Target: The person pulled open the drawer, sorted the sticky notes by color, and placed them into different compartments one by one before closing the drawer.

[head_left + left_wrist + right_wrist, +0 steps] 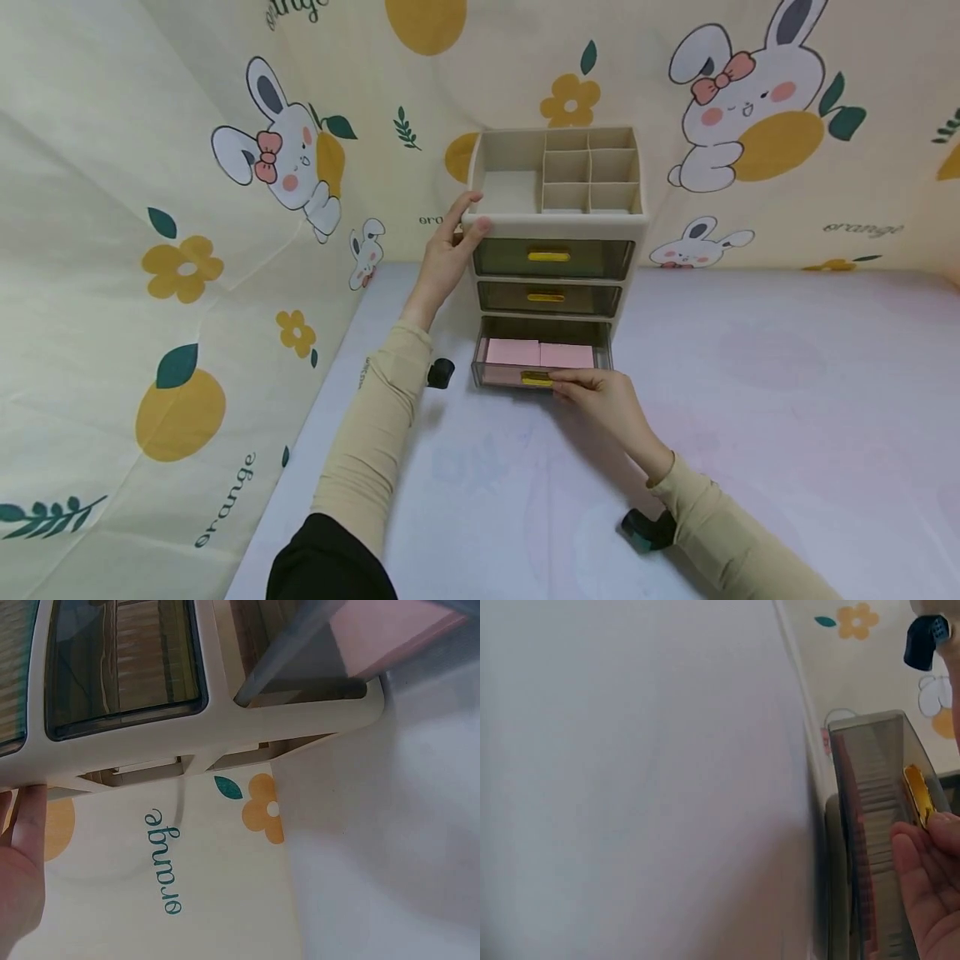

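Observation:
A cream desktop drawer organizer (555, 222) stands against the backdrop, with open compartments on top and three smoky clear drawers below. Its bottom drawer (480, 375) is pulled out, and two pink stacks (513, 352) lie side by side inside. My right hand (603, 404) pinches the end of that drawer's gold handle (536, 378) between thumb and fingers; the right wrist view shows the thumb on the handle (919, 796). At the organizer's upper left corner, my left hand (448, 258) holds the side, thumb on the front edge. The top drawer (495, 258) and middle drawer (495, 297) are closed.
A pale tabletop (765, 417) spreads in front and to the right. Behind and at the left hangs a cream backdrop (247, 275) printed with rabbits, oranges and flowers. Dark wrist devices sit at both forearms, the left one (441, 373) beside the organizer.

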{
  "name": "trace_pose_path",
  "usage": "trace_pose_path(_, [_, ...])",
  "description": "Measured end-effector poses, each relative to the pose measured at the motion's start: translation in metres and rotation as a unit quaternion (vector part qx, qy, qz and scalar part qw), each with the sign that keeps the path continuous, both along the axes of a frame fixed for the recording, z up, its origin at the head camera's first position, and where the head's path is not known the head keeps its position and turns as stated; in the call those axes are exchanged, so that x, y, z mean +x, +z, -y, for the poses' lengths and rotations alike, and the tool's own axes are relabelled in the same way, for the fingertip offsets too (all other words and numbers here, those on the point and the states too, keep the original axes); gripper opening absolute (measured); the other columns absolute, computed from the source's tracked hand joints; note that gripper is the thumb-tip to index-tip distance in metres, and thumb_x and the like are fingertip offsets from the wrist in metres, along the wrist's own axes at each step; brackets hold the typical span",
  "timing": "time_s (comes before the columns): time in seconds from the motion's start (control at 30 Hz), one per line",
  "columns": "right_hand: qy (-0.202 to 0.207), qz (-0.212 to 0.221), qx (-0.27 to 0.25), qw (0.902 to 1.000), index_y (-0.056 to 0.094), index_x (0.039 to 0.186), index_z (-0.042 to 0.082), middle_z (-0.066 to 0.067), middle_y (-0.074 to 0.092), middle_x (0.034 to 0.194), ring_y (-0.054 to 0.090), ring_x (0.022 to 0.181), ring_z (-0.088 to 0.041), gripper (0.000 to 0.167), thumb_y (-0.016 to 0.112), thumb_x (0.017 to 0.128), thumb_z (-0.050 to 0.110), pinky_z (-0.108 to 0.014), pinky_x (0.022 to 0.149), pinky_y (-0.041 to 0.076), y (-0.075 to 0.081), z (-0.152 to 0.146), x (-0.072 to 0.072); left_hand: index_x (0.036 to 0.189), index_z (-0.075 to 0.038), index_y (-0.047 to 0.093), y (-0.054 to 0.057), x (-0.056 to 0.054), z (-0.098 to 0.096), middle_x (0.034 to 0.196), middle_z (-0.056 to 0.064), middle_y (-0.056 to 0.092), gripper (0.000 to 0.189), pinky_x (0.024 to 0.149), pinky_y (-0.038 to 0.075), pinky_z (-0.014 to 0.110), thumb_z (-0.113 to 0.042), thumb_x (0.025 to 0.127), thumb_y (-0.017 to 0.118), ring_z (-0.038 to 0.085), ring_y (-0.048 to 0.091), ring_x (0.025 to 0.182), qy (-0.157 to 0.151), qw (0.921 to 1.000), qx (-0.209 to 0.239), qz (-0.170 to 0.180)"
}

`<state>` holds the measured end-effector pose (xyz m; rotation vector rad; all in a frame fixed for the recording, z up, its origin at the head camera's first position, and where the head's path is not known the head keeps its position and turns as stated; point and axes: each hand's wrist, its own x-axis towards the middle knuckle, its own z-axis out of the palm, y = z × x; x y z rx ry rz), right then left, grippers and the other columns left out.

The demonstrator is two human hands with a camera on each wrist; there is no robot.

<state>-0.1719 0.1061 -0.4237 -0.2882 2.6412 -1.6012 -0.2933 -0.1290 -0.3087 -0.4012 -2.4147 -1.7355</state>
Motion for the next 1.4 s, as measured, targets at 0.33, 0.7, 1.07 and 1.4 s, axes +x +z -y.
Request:
trace_pose_path(0.33, [-0.021,0.015,0.002,0.9997,0.072,0.103,0.010,-0.011,0.073,0.091,0.070,0.082,-0.020,0.019,0.063,0.089,0.019,-0.028,0.070,0.053,0.001,0.003,-0.034,0.138,-0.038,0.037,-0.010,-0.008,0.002,0.145,-0.008,0.034,0.055,0.076,0.038,0.029,-0.057,0.087,0.049,0.016,0.047,0.088,0.001,0.9995,-0.003,-0.030])
trace_pose_path(0.7, [-0.060,0.015,-0.054,0.9967,0.070,0.105,0.004,-0.018,0.071,0.095,0.069,0.085,-0.027,0.022,0.063,0.089,0.018,-0.035,0.075,0.055,-0.005,0.006,-0.065,0.136,-0.040,0.038,-0.011,-0.007,0.000,0.144,-0.010,0.035,0.049,0.076,0.038,0.029,-0.051,0.090,0.050,0.016,0.047,0.090,0.008,0.9997,-0.008,-0.020])
trace_pose_path(1.07, [-0.067,-0.001,-0.045,0.9967,0.070,0.106,0.005,-0.019,0.071,0.096,0.069,0.080,-0.021,0.022,0.062,0.090,0.017,-0.029,0.071,0.055,-0.006,0.004,-0.071,0.141,-0.028,0.035,0.010,0.014,-0.008,0.147,0.001,0.034,0.047,0.076,0.037,0.029,-0.034,0.097,0.049,0.018,0.046,0.090,0.001,0.9999,-0.013,-0.002])
trace_pose_path(1.4, [0.035,-0.041,0.069,0.9962,0.063,0.118,0.006,-0.018,0.070,0.101,0.068,0.085,-0.030,0.031,0.057,0.093,0.023,-0.031,0.070,0.053,0.024,-0.013,-0.070,0.141,-0.051,0.019,-0.004,0.005,0.003,0.154,-0.015,0.020,0.051,0.112,0.028,0.035,-0.047,0.096,0.042,0.013,0.027,0.140,0.010,0.9996,0.013,0.024])
